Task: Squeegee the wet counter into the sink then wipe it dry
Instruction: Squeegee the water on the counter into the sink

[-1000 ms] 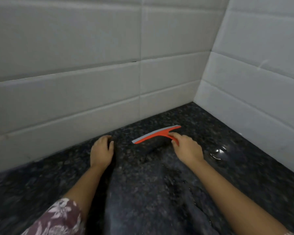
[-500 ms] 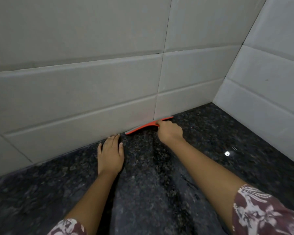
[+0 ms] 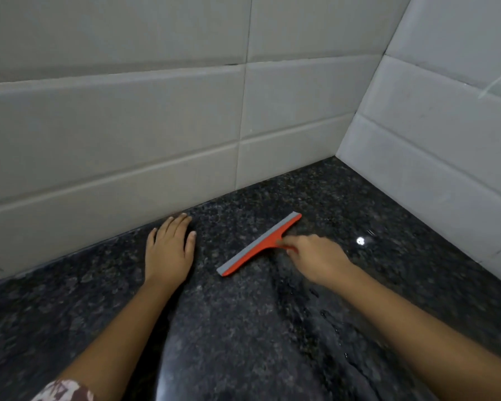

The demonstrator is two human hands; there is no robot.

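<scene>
The right grip (image 3: 315, 257) has its fingers curled round the handle of the red squeegee (image 3: 259, 245). The squeegee's grey blade sits on the dark, wet counter (image 3: 373, 204), just left of that grip. The left grip (image 3: 169, 250) lies flat and open on the counter, further left, near the white wall tiles (image 3: 128, 125).

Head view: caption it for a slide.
Right hand grips orange squeegee on dark counter; left hand rests flat beside it.
</scene>
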